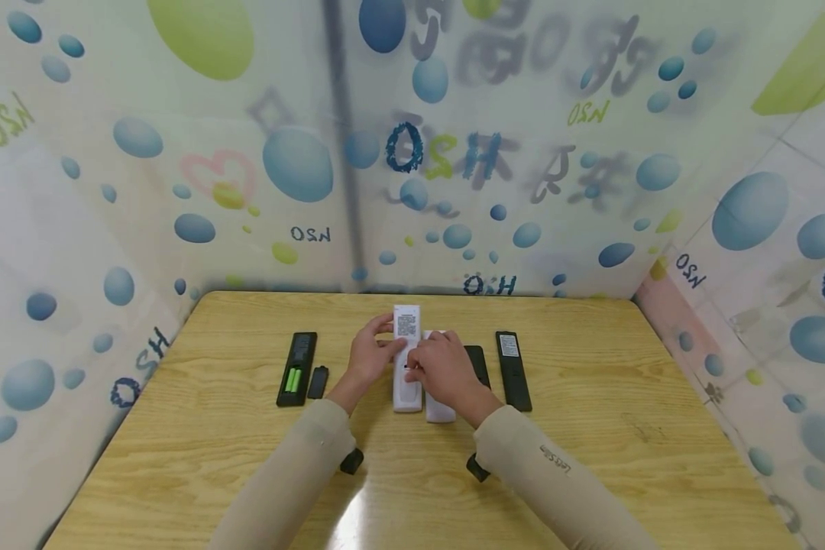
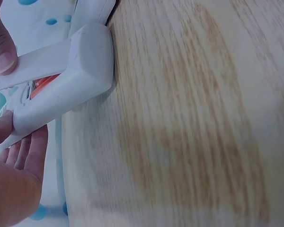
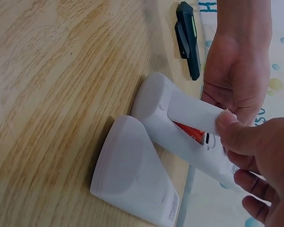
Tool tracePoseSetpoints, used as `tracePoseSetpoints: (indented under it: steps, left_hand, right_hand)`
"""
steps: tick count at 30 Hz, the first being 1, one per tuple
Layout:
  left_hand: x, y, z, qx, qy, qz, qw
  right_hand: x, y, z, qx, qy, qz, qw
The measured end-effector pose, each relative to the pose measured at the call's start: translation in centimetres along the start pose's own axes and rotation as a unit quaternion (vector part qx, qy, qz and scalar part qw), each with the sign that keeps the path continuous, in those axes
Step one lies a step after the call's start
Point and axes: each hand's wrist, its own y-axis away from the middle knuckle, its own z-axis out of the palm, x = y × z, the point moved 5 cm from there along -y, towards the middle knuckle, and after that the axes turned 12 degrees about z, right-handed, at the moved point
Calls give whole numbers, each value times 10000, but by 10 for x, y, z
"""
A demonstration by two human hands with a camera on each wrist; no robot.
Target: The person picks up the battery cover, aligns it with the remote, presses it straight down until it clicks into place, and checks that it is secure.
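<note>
A white remote control (image 1: 407,321) lies with its back up near the middle of the table, its near end on the wood. My left hand (image 1: 369,355) grips its left side, thumb on the back and fingers along the edge. Between thumb and fingers my right hand (image 1: 447,370) pinches the free end of the white battery cover (image 3: 194,111), which stands tilted up with its other end at the remote's near end. Orange-red batteries (image 3: 191,132) show in the compartment underneath. Partly under my right hand lies a second white remote (image 1: 440,412), close along the first one's right side.
To the left lies a black remote (image 1: 302,347) with its compartment bare and green batteries (image 1: 292,380) inside; its black cover (image 1: 318,382) is beside it. Two black remotes lie to the right, one (image 1: 477,363) partly hidden by my right hand, the other (image 1: 516,374) farther out. A patterned curtain (image 1: 412,252) hangs behind the table.
</note>
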Motion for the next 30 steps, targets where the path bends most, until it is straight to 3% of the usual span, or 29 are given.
tracePoseSetpoints:
  steps: [6, 17, 30]
  left_hand:
    - [0, 0, 0, 14, 6, -29, 10000]
    - [0, 1, 0, -12, 45, 84, 10000]
    - [3, 2, 0, -25, -78, 83, 9999]
  right_hand:
    - [0, 1, 1, -56, 44, 100, 9999]
    - [2, 2, 6, 355, 46, 345, 9988]
    - [7, 2, 10, 427, 108, 507, 9977]
